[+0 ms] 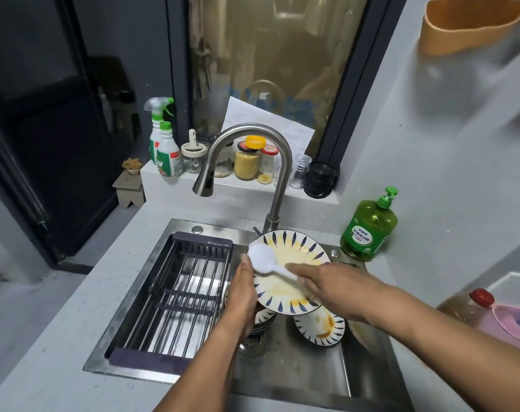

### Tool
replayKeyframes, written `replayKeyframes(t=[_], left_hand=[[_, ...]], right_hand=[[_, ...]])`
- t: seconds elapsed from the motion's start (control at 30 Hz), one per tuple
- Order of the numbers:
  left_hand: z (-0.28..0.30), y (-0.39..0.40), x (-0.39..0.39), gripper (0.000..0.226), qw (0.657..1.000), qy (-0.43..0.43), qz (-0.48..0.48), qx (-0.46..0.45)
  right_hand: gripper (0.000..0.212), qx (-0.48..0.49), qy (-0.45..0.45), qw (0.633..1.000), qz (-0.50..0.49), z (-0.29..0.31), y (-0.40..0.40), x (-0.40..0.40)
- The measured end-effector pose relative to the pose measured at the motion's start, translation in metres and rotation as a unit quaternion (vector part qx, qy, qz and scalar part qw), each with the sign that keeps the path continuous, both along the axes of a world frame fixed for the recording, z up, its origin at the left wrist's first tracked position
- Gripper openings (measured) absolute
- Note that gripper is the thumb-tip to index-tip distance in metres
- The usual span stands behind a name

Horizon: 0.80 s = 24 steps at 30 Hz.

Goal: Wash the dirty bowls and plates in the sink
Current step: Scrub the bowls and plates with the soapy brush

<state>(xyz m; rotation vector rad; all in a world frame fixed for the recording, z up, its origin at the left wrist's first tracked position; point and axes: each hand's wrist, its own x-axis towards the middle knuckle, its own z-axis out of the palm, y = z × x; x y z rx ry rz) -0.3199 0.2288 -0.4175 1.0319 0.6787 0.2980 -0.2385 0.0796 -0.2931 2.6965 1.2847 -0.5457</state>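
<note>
A pale grey speckled countertop (74, 292) fills the lower left of the frame and runs around a steel sink (312, 367) at the bottom centre. A dark window frame and a murky glass pane (270, 55) take the upper centre, and a white wall stands at the right. In the left half of the sink sits a dark drying rack (175, 295). A curved steel faucet (249, 162) rises behind the sink, its head pointing down at the left. On the sill behind it stand two spray bottles (163, 144) and several jars (246, 159). A green dish soap bottle (370, 230) stands on the counter at the right of the sink.

Above the sink, at the centre of the frame, a large plate (285, 281) with blue leaf marks and yellow stains is tilted up. The left hand (242, 295) grips its left edge, fingers curled behind the rim. The right hand (330, 285) holds the handle of a white spoon (264, 260), fingers closed around it, and the spoon bowl lies on the plate. Below, inside the sink, rest a smaller stained dish (319, 325) and a stack of bowls (263, 319) near the drain.
</note>
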Motion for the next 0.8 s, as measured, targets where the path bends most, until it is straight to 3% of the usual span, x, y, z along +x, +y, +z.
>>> replayKeyframes(t=[0.17, 0.4, 0.57, 0.67, 0.8], left_hand=[[-0.008, 0.005, -0.003, 0.103, 0.999, 0.015, 0.046, -0.01], [0.011, 0.004, -0.015, 0.038, 0.99, 0.009, 0.086, 0.112], [0.006, -0.005, -0.009, 0.055, 0.982, -0.001, 0.003, 0.187], [-0.009, -0.01, -0.003, 0.056, 0.987, -0.008, -0.03, 0.156], [-0.018, -0.003, -0.002, 0.049, 0.988, 0.019, -0.039, 0.151]], right_hand=[[0.044, -0.023, 0.057, 0.997, 0.039, -0.002, -0.013, -0.011], [0.04, -0.103, -0.039, 0.993, 0.038, 0.016, -0.042, 0.004], [0.04, -0.068, -0.09, 0.994, -0.004, 0.015, -0.03, 0.022], [0.048, -0.066, -0.097, 0.993, 0.033, 0.016, -0.011, 0.015], [0.067, -0.11, -0.2, 0.967, 0.112, 0.019, -0.003, 0.012]])
